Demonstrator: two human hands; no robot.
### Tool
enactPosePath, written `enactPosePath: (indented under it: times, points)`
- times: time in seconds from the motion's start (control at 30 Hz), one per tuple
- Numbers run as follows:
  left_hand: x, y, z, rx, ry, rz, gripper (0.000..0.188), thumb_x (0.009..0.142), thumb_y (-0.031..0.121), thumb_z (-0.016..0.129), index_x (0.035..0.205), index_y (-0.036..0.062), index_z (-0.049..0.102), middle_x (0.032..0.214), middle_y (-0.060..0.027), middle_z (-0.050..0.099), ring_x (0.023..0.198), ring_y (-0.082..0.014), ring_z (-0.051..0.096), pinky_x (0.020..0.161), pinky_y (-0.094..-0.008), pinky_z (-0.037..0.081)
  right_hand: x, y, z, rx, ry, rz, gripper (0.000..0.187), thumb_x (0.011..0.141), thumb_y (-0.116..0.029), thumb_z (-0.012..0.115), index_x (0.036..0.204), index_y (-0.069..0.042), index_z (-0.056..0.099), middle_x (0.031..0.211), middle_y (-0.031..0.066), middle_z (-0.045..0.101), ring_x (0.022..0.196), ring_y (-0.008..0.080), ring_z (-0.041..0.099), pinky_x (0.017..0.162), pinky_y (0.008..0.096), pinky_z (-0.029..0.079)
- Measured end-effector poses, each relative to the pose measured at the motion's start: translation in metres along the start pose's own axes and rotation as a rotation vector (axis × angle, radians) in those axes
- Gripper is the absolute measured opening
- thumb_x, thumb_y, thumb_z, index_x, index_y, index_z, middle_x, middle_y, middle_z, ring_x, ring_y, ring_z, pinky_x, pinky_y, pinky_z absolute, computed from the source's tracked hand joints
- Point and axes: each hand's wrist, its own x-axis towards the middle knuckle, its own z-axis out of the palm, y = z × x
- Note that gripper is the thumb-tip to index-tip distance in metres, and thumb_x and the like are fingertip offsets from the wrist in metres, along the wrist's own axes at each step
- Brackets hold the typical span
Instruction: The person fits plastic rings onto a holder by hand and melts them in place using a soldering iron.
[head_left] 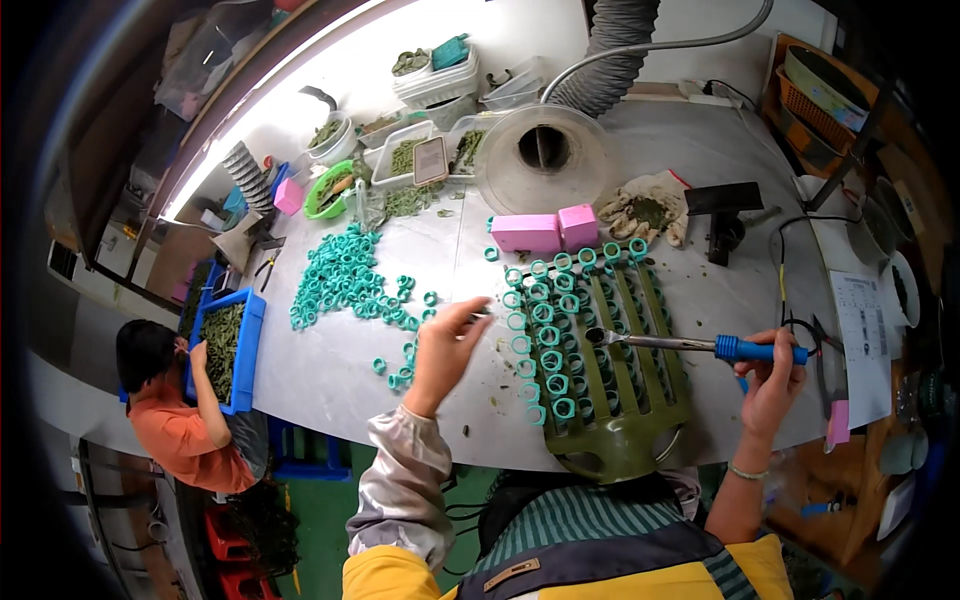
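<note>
My right hand (769, 391) is wrapped round the blue handle of a soldering iron (672, 343). The iron's metal shaft points left, and its dark tip is over an olive-green slatted rack (622, 445). Small teal rings (543, 313) stand in rows along the rack's left side and far edge. Left of the rack, my left hand (446, 350) is raised above the table with thumb and fingers curled together; whatever lies between them, if anything, is too small to make out. Beyond it spreads a heap of loose teal rings (338, 275), some scattered toward my left hand.
Two pink blocks (527, 234) stand behind the rack, beside a soiled glove (645, 208) and a black stand (724, 205). A round clear hood (503, 165) with a grey duct and tubs of green pieces (402, 155) are farther back. At left, a co-worker (190, 430) handles a blue crate (247, 345).
</note>
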Motion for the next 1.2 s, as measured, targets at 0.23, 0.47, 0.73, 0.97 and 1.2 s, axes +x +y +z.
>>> enactPosePath:
  times: [0.23,0.47,0.73,0.97,1.2]
  points:
    - [-0.002,0.048,0.056,-0.073,-0.309,0.137,0.031,0.085,-0.003,0.066,0.115,0.0038,0.065,0.112,-0.0074,0.059,0.092,-0.0185,0.061,0.077,-0.0300,0.054,-0.002,0.009,0.001,0.016,-0.040,0.034,0.029,0.097,-0.023,0.056,0.085,0.002,0.062,0.077,0.0094,0.066,0.052,0.0147,0.062,0.049,0.0253,0.051]
    - [0.003,0.036,0.084,0.115,-0.193,0.324,0.030,0.081,0.003,0.070,0.110,0.0053,0.067,0.111,-0.0100,0.066,0.105,-0.0314,0.056,0.090,-0.0399,0.047,-0.005,0.024,0.010,0.050,-0.081,0.057,0.029,0.099,-0.021,0.053,0.085,0.003,0.061,0.079,0.0108,0.067,0.054,0.0142,0.063,0.052,0.0254,0.052]
    - [0.004,0.039,0.083,0.168,-0.229,0.363,0.029,0.081,0.003,0.069,0.110,0.0046,0.067,0.111,-0.0100,0.066,0.103,-0.0310,0.057,0.089,-0.0397,0.048,-0.003,0.008,-0.004,0.017,-0.051,0.023,0.027,0.098,-0.020,0.053,0.083,0.001,0.062,0.074,0.0103,0.067,0.049,0.0135,0.060,0.047,0.0253,0.050]
    - [0.009,0.002,0.019,0.142,0.089,0.059,0.012,0.083,-0.002,0.064,0.094,0.0018,0.064,0.091,-0.0119,0.062,0.084,-0.0260,0.062,0.076,-0.0345,0.051,-0.003,-0.001,-0.010,0.044,0.025,0.069,0.030,0.095,-0.023,0.057,0.076,0.000,0.061,0.072,0.0096,0.065,0.045,0.0129,0.057,0.041,0.0242,0.046]
    - [-0.028,-0.052,-0.039,0.676,0.058,0.194,0.023,0.077,0.002,0.067,0.099,0.0074,0.065,0.094,-0.0102,0.061,0.093,-0.0316,0.055,0.084,-0.0404,0.045,-0.004,-0.004,-0.008,0.034,-0.030,0.037,0.032,0.095,-0.025,0.056,0.075,-0.001,0.061,0.071,0.0089,0.064,0.045,0.0122,0.057,0.041,0.0235,0.046]
